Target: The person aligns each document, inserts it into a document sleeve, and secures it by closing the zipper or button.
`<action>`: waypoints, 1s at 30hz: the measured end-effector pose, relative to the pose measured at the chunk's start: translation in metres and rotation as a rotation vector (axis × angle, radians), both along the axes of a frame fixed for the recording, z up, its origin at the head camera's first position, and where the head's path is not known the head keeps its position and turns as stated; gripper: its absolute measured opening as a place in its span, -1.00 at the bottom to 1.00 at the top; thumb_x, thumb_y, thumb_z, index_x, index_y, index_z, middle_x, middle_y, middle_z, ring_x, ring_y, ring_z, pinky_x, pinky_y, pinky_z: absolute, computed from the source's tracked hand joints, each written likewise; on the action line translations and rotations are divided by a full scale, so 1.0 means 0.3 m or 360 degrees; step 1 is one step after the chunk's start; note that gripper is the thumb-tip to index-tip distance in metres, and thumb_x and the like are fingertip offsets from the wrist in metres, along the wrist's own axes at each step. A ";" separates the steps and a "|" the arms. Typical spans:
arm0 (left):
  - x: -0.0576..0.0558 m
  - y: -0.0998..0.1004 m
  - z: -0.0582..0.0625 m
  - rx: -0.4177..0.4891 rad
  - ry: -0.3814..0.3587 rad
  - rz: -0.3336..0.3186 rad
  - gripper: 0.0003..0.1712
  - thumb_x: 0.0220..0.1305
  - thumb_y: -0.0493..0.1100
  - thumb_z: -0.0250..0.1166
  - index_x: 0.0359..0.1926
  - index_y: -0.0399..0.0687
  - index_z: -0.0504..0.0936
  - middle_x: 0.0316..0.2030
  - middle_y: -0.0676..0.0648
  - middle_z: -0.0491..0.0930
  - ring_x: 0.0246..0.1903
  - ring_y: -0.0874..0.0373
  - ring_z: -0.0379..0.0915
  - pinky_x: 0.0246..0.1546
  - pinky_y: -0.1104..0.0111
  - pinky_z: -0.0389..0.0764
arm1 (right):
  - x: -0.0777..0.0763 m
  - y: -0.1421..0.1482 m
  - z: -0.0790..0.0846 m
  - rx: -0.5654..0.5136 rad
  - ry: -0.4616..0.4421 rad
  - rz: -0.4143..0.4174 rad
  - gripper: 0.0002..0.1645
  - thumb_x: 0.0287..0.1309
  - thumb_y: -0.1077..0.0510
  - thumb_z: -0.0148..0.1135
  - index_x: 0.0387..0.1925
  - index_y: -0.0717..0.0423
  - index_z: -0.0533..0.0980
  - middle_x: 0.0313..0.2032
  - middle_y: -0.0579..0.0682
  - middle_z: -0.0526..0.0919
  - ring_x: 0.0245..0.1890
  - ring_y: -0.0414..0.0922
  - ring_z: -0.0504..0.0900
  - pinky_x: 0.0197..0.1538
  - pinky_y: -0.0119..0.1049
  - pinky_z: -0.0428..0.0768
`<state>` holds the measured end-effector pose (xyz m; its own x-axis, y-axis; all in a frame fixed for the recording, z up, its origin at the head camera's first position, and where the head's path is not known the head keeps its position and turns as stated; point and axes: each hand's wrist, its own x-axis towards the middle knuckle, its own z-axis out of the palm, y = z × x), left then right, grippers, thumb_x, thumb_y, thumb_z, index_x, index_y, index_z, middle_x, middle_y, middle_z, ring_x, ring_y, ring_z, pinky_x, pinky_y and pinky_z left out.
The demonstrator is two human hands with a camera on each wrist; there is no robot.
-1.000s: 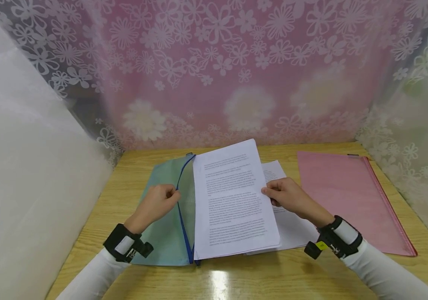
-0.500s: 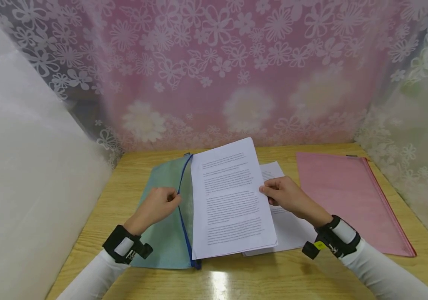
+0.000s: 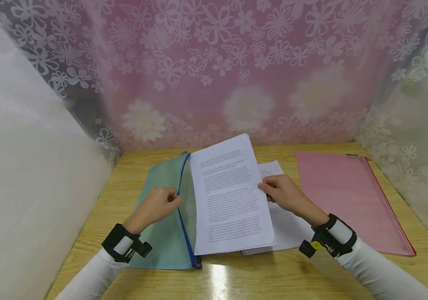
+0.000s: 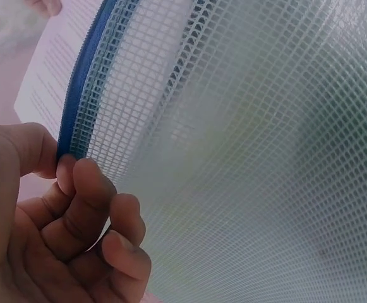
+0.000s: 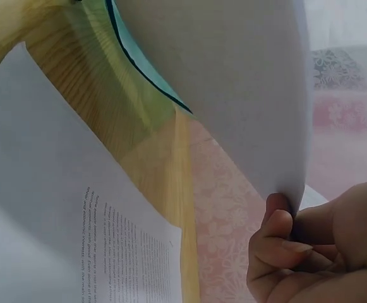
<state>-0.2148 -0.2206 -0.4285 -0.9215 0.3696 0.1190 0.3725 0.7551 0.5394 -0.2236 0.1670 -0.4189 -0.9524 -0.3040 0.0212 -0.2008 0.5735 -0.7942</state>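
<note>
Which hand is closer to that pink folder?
Right. The right hand pinches printed sheets just left of the pink folder; the left hand, farther away, pinches the blue edge of the green folder.

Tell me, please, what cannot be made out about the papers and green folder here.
- Held papers, head view: text too small to read.
- Lower papers, head view: partly hidden by the held papers.
- Lower papers, right wrist view: cut off by left and bottom edges.
- Green folder, left wrist view: cut off by right edge.
</note>
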 end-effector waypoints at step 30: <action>-0.006 0.019 0.007 0.0071 -0.0073 -0.0008 -0.51 0.56 -0.12 0.10 -0.62 0.05 0.33 -0.73 0.09 0.26 -0.74 0.25 0.15 -0.62 0.42 0.20 | 0.015 -0.039 -0.032 -0.0174 -0.0184 0.0055 -0.72 0.49 0.13 0.17 -0.32 0.20 0.65 -0.60 -0.03 0.54 -0.54 -0.16 0.43 -0.48 -0.38 0.33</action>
<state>-0.2166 -0.2148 -0.4265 -0.9246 0.3694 0.0932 0.3503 0.7282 0.5891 -0.2191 0.1553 -0.4286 -0.9395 -0.3384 -0.0532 -0.1224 0.4767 -0.8705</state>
